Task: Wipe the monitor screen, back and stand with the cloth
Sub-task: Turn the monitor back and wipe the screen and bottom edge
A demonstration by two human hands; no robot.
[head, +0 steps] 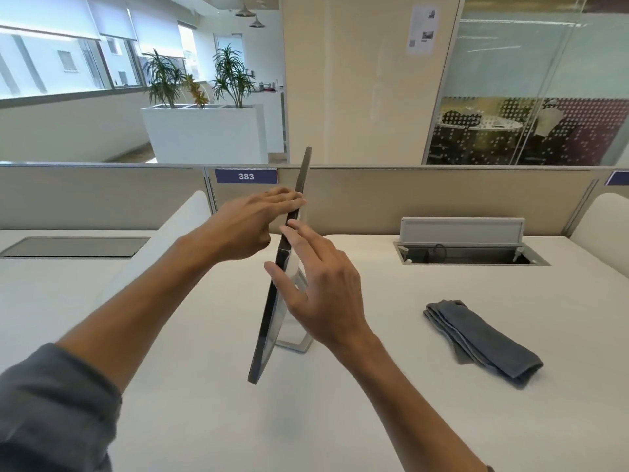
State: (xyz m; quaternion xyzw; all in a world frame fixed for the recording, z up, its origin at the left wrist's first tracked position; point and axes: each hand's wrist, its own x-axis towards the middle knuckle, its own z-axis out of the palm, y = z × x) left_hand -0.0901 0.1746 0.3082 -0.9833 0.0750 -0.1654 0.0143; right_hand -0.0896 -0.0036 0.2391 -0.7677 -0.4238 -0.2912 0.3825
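You steady the monitor (pixel 272 301), edge-on at mid-counter, between both hands, left hand (pixel 250 226) and right hand (pixel 323 284), fingers straight and flat against it. The cloth (pixel 483 338) lies untouched to the right; fetch it next.

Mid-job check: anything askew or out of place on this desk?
The thin dark monitor stands edge-on to the camera, both hands on it. The folded grey cloth lies unused to its right. The desk's cable hatch stands open.

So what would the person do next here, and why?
Probably let go with the right hand and reach for the folded grey cloth. Both hands are on the monitor, seen edge-on, with the left hand at its upper edge, while the cloth lies untouched on the desk.
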